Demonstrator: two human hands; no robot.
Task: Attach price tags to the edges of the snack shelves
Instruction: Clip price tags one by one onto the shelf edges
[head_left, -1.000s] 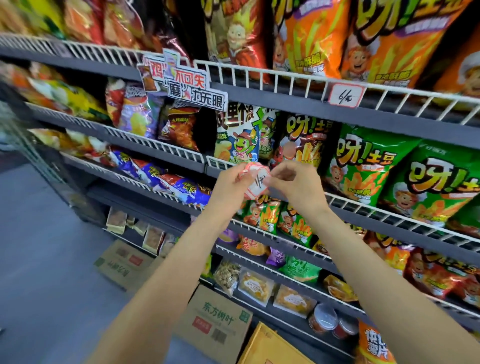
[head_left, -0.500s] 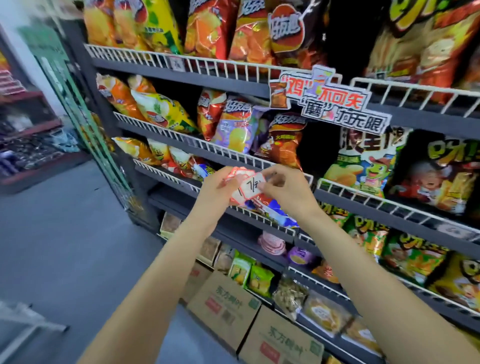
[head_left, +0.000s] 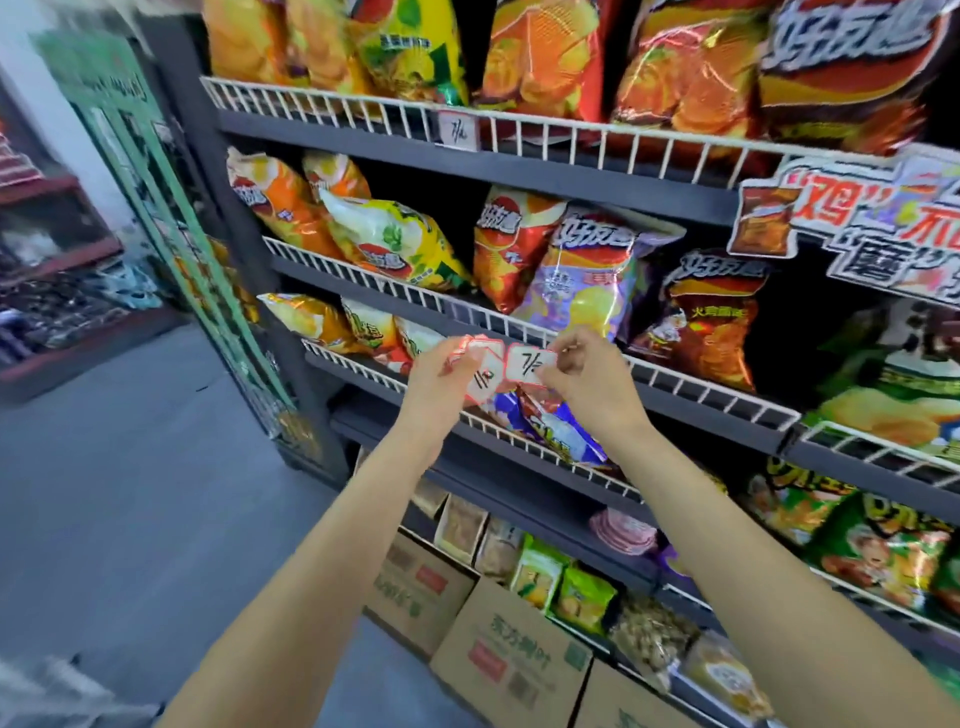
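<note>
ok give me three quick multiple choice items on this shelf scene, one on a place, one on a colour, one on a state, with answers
1. Where is the price tag that is already attached?
A. top shelf rail
B. floor box
C. bottom shelf

2. What colour is the border of the held tags?
A. blue
B. red
C. green

3. What is the right hand doing?
A. hanging idle
B. pushing a bag
C. pinching one tag

Answers:
1 A, the attached tag hangs on the top wire rail.
2 B, the single tag has a red edge.
3 C, the right hand pinches it; the left hand holds the tag stack.

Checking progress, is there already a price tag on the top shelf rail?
Yes, a white tag hangs on the top rail under the chip bags.
</note>
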